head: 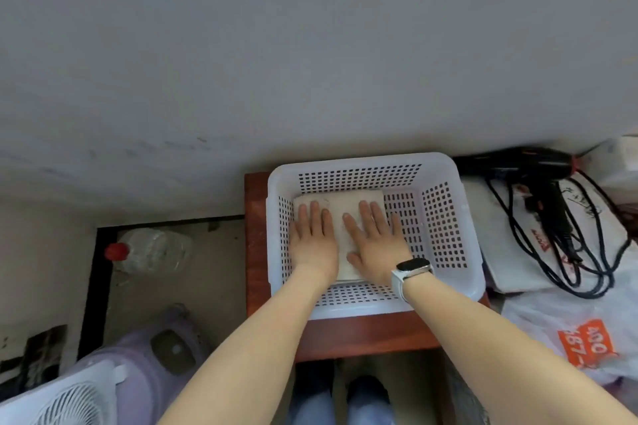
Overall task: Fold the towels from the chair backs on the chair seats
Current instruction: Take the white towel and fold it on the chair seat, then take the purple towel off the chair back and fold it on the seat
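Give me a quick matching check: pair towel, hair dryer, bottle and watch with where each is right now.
Things:
1. towel
2. hair dryer
3. bottle
4. watch

Places:
A. on the floor, left of the wooden stand
B. on the right wrist
C. in the basket, under both flat hands
D. right of the basket, by the wall

Pairs: 1-C, 2-D, 3-A, 4-B

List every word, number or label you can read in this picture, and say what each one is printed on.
"400" and "487-", upside down from this view: white digits on the orange patch of the white plastic bag.
Red print and dark handwriting-like marks on the white bag under the hair dryer: too blurred to read.
Smartwatch screen: dark, no text.
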### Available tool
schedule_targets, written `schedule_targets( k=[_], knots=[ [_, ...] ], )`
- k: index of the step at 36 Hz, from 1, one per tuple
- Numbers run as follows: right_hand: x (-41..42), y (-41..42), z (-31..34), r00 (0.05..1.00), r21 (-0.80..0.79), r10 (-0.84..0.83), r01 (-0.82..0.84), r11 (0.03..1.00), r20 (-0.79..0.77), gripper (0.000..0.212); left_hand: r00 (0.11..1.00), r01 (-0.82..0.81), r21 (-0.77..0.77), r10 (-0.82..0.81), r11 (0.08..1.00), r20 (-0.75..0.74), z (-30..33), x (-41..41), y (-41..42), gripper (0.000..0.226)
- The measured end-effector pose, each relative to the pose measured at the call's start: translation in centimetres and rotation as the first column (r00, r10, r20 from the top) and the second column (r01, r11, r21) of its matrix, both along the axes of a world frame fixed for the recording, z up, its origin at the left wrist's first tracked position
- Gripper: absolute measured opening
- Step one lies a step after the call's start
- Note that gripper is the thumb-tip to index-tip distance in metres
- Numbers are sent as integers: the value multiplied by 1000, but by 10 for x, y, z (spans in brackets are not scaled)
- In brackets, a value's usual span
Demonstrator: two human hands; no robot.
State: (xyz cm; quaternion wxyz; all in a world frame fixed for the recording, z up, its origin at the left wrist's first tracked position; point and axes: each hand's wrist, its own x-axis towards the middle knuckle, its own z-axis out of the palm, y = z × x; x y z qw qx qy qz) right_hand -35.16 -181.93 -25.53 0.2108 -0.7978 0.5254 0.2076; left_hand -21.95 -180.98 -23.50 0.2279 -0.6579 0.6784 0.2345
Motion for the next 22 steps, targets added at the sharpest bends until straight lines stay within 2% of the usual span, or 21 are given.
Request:
schedule_targets(
  k=[3,6,10,16,19,22],
  knots=[
    [3,2,25,988,-75,-85,95,993,128,55,984,-69,-153,42,986,-173,22,3,9,55],
    [9,15,55,944,-151,-134,186,971,300,45,930,-202,-301,85,932,-358,51,13,37,48],
    [29,52,93,855,-90,-117,187,978,505,37,846,-474,-347,310,809,-433,88,31,101,47],
    [87,134,138,804,-26,130,-141,990,580,32,655,-756,-337,638,562,-405,125,59,228,46],
    [121,185,158,769,-30,312,-357,934,558,32,506,-855,-351,760,382,-408,141,78,299,43],
    [148,242,176,686,-65,485,-541,839,543,29,336,-910,-376,841,174,-425,158,90,380,41]
  ],
)
